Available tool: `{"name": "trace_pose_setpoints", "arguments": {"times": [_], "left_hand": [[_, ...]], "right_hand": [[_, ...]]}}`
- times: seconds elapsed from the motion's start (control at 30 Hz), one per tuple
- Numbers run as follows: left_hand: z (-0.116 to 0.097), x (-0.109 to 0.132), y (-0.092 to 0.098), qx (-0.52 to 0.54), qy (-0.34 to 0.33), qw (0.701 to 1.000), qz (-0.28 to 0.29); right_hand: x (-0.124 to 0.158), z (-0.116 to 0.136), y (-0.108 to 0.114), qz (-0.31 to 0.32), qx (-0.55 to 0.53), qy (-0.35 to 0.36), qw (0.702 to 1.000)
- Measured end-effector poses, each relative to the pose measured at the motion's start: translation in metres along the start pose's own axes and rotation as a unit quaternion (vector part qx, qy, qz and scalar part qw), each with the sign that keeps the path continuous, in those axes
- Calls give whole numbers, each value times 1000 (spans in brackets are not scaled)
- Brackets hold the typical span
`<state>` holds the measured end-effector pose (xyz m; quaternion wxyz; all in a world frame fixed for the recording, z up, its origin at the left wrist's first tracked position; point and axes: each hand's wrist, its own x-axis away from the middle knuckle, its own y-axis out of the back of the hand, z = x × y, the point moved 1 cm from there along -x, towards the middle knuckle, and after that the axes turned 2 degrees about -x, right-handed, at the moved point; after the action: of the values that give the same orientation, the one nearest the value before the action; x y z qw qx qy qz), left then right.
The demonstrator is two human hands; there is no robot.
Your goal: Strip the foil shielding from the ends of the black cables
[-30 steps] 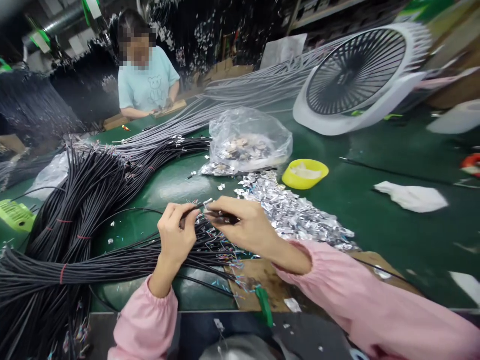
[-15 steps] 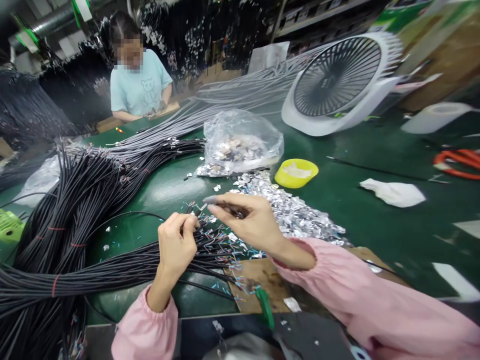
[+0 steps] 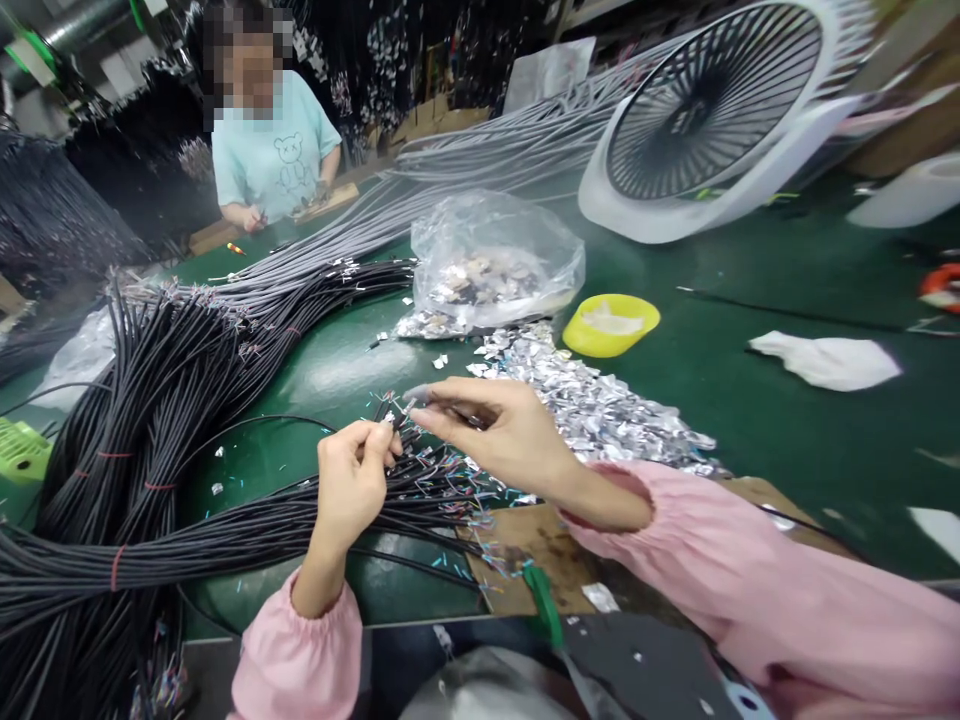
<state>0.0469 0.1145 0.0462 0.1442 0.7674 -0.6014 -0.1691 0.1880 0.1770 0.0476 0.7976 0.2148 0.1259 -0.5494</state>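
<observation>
While both hands (image 3: pixel 397 440) pinch a cable end (image 3: pixel 395 417), foil scraps (image 3: pixel 600 410) lie just beside.

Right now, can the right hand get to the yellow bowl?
Probably yes. The right hand is apart from the yellow bowl, with only the low foil scraps between them, nothing tall; it pinches a small tool, though.

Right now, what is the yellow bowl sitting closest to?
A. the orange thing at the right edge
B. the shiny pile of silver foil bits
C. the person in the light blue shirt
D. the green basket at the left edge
B: the yellow bowl rests on the green table right beside the silver foil bits, far from the other three.
</observation>
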Motion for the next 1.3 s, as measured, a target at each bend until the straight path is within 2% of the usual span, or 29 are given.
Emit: {"name": "trace_pose_setpoints", "arguments": {"times": [0.13,0.33,0.4,0.5,0.57,0.6,0.67,0.77,0.83,0.93,1.1,1.2,1.3], "left_hand": [[-1,1,-2,-17,-18,1000,-3],[0,0,-2,-23,-19,1000,-4],[1,-2,1,0,-11,1000,21],[2,-4,4,47,16,994,96],[3,-5,4,53,15,993,109],[3,-6,3,39,-1,995,87],[3,-5,0,-20,-64,998,5],[4,-2,-6,-111,-176,968,-138],[5,0,-9,-138,-220,948,-185],[7,0,-10,-122,-215,953,-174],[8,-1,-7,-39,-124,982,-137],[7,-2,-7,-23,-115,983,-140],[6,-3,-7,7,-111,983,-144]], "right_hand": [[-1,1,2,11,9,27,1000],[-2,-3,3,12,7,18,1000],[-3,-4,3,20,9,19,1000],[-5,-4,3,46,-15,12,999],[-5,-4,3,54,-27,1,998],[-5,-4,3,52,-26,-4,998],[-6,-3,4,42,-18,-8,999],[-5,-2,5,35,-16,-5,999],[-4,-1,6,33,-16,4,999],[-4,0,6,22,-13,23,999],[-7,-3,10,-31,29,15,999],[-7,-4,13,-18,87,0,996],[-7,-4,13,10,130,16,991]]}}
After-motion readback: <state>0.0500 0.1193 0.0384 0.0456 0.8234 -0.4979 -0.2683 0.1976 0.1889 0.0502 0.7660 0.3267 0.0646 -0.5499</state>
